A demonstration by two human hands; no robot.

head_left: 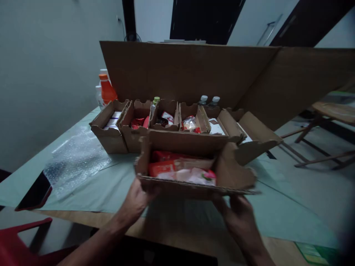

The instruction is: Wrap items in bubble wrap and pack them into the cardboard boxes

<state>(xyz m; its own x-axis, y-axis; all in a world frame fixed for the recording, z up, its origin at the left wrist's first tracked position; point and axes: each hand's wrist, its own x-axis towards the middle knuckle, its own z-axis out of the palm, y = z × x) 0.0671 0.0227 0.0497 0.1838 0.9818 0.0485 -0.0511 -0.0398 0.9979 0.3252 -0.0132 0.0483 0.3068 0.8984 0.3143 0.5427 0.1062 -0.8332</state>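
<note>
An open-topped cardboard box [183,189] with red and white packets [191,175] inside is held up in front of me, over the table's near part. My left hand [138,197] grips its lower left corner, and its fingertips are partly hidden beneath the box. Under the right side, my right hand [239,214] has its fingers closed on the bottom edge. Just behind stands a row of similar cardboard boxes [114,142], holding white cartons [113,120], red packets [139,122] and other wrapped goods. The rightmost box [256,129] leans outward.
A large cardboard panel [180,74] stands behind the row. Bottles, one of them orange [107,90], stand at the back left. Bubble wrap [79,159] lies on the pale green tablecloth [116,181]. A red stool [22,240] is at lower left, a wooden chair [327,129] at right.
</note>
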